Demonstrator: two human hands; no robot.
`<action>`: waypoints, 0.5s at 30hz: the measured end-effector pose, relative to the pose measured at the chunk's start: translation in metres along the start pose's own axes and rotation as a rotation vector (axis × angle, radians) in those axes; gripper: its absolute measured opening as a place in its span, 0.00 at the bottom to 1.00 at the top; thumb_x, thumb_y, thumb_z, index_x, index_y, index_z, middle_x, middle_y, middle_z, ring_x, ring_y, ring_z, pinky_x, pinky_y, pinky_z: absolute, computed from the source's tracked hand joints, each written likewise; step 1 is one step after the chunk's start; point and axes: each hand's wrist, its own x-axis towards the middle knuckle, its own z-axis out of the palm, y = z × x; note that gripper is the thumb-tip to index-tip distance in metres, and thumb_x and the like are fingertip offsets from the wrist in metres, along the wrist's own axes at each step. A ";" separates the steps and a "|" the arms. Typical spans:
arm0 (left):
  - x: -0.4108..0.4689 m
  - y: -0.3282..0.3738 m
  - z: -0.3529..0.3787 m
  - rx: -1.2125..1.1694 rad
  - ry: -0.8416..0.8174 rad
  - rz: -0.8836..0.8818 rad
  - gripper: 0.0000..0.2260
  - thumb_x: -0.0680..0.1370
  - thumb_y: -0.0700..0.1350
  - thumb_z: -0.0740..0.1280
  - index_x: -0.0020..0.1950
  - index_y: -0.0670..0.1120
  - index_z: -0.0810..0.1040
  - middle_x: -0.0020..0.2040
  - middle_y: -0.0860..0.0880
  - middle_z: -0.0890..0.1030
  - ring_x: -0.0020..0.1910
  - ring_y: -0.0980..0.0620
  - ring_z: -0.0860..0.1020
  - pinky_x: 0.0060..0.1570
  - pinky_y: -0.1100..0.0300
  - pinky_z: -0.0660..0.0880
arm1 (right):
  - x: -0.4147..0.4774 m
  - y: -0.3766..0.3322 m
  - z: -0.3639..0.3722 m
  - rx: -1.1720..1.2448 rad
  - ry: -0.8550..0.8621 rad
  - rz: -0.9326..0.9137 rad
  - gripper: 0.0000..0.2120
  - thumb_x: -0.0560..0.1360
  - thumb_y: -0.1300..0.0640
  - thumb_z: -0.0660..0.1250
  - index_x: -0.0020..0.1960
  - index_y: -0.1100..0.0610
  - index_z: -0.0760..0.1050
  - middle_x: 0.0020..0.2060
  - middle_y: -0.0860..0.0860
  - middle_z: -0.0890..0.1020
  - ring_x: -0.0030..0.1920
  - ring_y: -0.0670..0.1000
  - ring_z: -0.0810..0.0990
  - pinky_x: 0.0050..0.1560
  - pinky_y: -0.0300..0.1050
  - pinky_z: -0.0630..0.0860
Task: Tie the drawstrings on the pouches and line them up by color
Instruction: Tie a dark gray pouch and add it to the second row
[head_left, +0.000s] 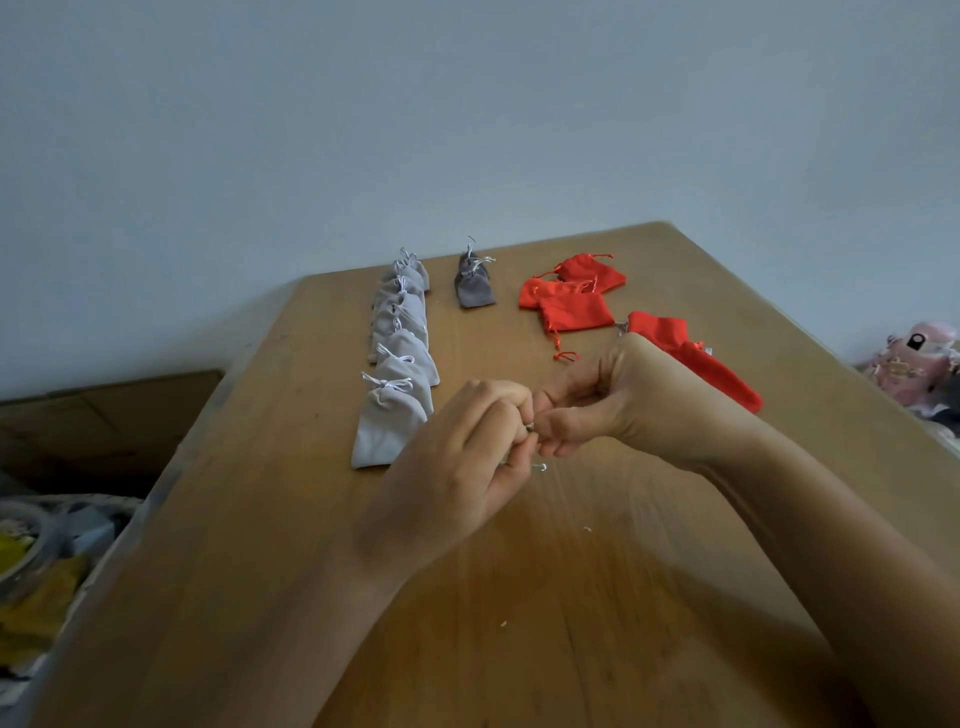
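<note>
My left hand (457, 457) and my right hand (608, 400) meet above the middle of the wooden table (260, 519). Both pinch a thin pale drawstring (537, 466); a short loop of it shows between the fingers. The pouch it belongs to is hidden behind my hands. A row of several light grey pouches (400, 358) with tied bows runs away from me on the left. Two dark grey tied pouches (474, 283) stand further back. Several red pouches (571, 301) lie loose at the right, one long red pouch (719, 371) just behind my right hand.
The table's left edge drops to a cluttered floor with a brown cardboard box (104, 415) and yellow items (31, 597). A pink soft toy (919, 358) sits beyond the right edge. A pale wall stands behind the table.
</note>
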 end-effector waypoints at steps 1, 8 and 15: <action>0.000 0.001 0.001 -0.020 -0.008 0.002 0.08 0.75 0.33 0.67 0.35 0.37 0.73 0.42 0.44 0.78 0.40 0.51 0.75 0.48 0.66 0.70 | 0.000 0.000 -0.001 -0.005 -0.014 0.009 0.04 0.71 0.69 0.71 0.45 0.69 0.82 0.35 0.59 0.84 0.35 0.48 0.83 0.39 0.35 0.79; -0.005 0.004 0.004 -0.102 0.021 0.030 0.07 0.77 0.35 0.64 0.38 0.38 0.72 0.45 0.45 0.75 0.41 0.51 0.76 0.42 0.62 0.74 | 0.001 0.004 -0.005 0.117 -0.091 0.089 0.09 0.70 0.66 0.71 0.48 0.70 0.81 0.41 0.66 0.83 0.38 0.50 0.83 0.41 0.37 0.80; -0.005 0.001 0.003 -0.136 0.072 0.042 0.05 0.78 0.37 0.64 0.43 0.42 0.69 0.48 0.49 0.71 0.45 0.54 0.74 0.47 0.65 0.73 | 0.001 0.001 -0.006 0.337 -0.127 0.142 0.07 0.67 0.62 0.70 0.42 0.65 0.83 0.37 0.59 0.84 0.37 0.50 0.84 0.39 0.36 0.81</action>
